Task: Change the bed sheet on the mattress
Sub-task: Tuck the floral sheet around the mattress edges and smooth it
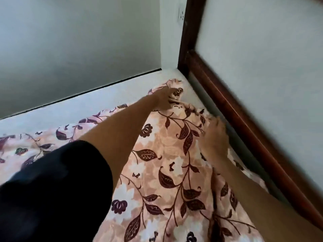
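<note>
Nearest, dark sleeve (52, 189) covered left arm. Floral bed sheet (166, 154) lay spread over white mattress (87, 105), stopping short of far edge. Right hand (215, 137) sat at sheet edge beside wooden bed frame (244, 123); blurred, grip unclear. Farther, left hand (166, 100) pinched bunched sheet corner near wall (70, 41).

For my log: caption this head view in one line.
Left hand grips the floral sheet near the mattress corner; right hand touches its edge beside the wooden bed frame.
</note>
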The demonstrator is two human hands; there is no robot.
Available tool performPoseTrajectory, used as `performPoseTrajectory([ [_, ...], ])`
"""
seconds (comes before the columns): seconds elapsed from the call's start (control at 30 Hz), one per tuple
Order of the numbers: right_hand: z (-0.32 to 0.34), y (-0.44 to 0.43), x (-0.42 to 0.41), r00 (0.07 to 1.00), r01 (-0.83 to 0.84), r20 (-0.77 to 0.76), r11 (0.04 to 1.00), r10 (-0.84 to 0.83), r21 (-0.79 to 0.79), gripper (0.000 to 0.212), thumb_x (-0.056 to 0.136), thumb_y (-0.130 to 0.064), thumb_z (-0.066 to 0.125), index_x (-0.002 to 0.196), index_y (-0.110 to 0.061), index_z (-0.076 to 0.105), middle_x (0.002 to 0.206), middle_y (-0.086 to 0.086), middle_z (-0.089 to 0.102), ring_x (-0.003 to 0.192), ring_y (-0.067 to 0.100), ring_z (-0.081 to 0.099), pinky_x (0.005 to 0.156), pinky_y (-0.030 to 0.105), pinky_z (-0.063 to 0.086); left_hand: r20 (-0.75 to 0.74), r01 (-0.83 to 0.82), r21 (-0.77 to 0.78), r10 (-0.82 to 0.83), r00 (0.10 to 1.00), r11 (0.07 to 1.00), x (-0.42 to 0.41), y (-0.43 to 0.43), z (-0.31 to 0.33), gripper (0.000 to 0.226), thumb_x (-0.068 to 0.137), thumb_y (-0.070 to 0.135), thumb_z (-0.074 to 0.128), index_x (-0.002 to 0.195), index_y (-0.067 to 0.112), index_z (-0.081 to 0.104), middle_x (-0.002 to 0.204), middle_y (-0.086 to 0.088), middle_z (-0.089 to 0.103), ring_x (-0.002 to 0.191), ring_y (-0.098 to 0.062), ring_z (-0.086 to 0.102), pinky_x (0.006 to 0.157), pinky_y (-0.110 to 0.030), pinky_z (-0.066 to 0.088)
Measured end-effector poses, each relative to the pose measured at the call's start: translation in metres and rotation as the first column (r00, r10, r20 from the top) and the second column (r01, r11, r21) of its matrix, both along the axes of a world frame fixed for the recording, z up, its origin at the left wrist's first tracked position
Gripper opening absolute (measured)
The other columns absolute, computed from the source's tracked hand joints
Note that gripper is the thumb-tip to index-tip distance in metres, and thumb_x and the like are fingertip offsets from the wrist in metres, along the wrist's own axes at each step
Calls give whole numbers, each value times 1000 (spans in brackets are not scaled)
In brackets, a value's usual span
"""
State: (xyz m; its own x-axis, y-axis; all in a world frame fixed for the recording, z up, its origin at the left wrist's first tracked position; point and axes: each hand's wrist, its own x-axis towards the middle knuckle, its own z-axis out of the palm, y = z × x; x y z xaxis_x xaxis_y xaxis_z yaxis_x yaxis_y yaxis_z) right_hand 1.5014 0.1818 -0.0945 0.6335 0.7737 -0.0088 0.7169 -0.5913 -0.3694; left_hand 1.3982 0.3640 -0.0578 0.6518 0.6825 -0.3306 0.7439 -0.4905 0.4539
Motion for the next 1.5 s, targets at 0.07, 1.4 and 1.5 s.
performPoseTrajectory([
  [0.07, -14, -6, -20, 994, -94, 49, 995, 95, -24, 57, 90, -13, 53, 142, -11, 30, 153, 14, 24, 141, 32, 19, 115, 50, 18, 40, 1, 18, -2, 999, 1000, -5, -5, -18, 62, 86, 3, 53, 144, 14, 35, 132, -17, 45, 119, -31, 47, 94, -25, 35],
  [1.4, -40, 293, -147, 665, -689, 279, 713, 692, -127, 24, 88, 5, 36, 105, 3, 54, 102, 20, 60, 83, 38, 61, 65, 36, 35, -101, -859, 230, 889, 446, 457, -257, -63, -148, 119, 61, 94, 26, 148, 23, -14, 154, -8, -25, 140, -35, -22, 97, -69, -19],
  [1.5, -51, 307, -143, 661, -682, 307, 719, 685, -135, 24, 90, 7, 35, 110, 4, 49, 108, 25, 56, 90, 42, 59, 65, 38, 33, 54, -789, 401, 848, 527, 465, -258, -52, -170, 91, 78, 80, 12, 147, 28, -14, 154, 0, -24, 142, -31, -17, 97, -76, -11],
])
